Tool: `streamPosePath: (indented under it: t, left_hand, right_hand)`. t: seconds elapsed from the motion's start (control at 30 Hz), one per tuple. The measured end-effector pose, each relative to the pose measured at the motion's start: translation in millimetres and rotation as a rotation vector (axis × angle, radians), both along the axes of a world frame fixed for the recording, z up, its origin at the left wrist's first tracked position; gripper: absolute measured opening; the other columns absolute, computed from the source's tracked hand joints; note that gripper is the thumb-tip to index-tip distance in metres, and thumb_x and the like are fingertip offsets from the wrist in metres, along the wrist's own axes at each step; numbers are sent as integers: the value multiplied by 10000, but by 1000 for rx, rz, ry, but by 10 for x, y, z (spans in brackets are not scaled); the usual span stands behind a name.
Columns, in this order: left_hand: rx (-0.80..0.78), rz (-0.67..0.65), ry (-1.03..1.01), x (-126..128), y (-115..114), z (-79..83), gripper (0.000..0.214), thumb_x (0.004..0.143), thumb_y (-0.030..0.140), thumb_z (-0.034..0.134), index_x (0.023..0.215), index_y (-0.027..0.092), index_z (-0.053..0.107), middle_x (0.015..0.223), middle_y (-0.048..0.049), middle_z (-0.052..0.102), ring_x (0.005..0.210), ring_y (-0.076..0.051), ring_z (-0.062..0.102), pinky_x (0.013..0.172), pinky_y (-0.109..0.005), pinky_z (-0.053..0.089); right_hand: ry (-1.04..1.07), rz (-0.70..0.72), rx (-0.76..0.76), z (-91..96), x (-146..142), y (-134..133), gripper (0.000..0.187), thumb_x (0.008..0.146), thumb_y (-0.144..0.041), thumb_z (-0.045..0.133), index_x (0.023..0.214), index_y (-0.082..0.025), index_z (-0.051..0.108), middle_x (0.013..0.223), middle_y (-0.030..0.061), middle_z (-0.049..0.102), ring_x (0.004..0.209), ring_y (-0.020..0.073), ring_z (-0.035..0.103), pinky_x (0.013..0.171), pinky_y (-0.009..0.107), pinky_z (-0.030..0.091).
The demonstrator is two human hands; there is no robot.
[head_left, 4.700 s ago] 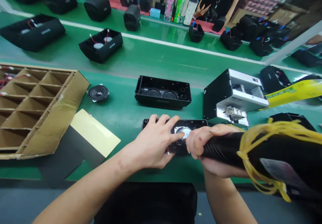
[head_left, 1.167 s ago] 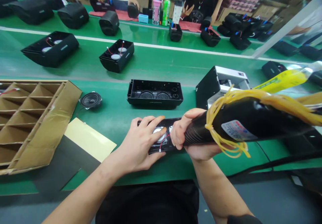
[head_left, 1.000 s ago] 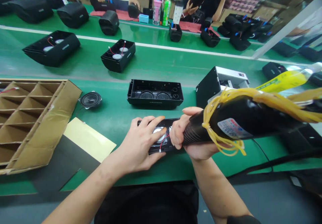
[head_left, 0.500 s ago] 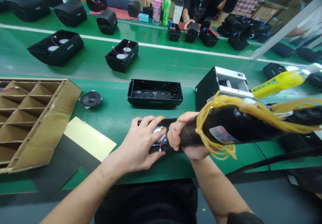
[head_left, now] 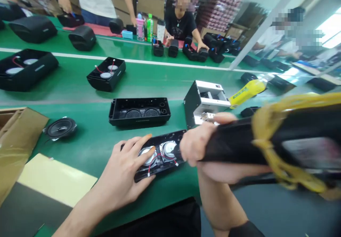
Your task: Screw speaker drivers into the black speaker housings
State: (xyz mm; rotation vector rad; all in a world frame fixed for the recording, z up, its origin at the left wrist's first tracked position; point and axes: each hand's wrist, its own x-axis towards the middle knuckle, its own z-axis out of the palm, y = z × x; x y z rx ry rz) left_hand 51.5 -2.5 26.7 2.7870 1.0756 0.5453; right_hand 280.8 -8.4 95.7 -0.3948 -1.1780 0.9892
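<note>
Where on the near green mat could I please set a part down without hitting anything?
Bare mat lies between the loose speaker driver, the empty black housing and the left hand. Crowded: the right hand with the black power screwdriver, beside the white box.

1. A green-topped work table (head_left: 87, 137) carries an open black plastic speaker shell (head_left: 139, 111), a loose round black speaker driver (head_left: 60, 127) and a pale yellow sheet (head_left: 57, 180).
2. A white-and-black box-shaped machine (head_left: 204, 102) stands near the shell.
3. A brown cardboard flap (head_left: 16, 141) lies at the left.
</note>
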Motion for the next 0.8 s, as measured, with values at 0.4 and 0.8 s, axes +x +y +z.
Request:
streamPosePath:
  t: [0.4, 0.8]
  left_hand:
    - [110, -30, -77, -70, 87, -198, 501, 881, 436, 702, 1370, 340, 658, 1679, -72, 509, 1315, -398, 611, 971, -576, 504]
    - [118, -51, -75, -67, 93, -151, 522, 882, 404, 713, 1394, 344, 635, 1686, -76, 499, 1324, -389, 618, 955, -569, 529]
  right_hand:
    - [-105, -803, 173, 328, 1313, 624, 601, 969, -835, 445, 1046, -261, 606, 588, -70, 458, 375, 114, 424, 385, 224, 338]
    - [-82, -711, 101, 92, 1297, 673, 711, 903, -866, 555, 1130, -200, 654, 566, -76, 522, 344, 101, 417, 345, 222, 341]
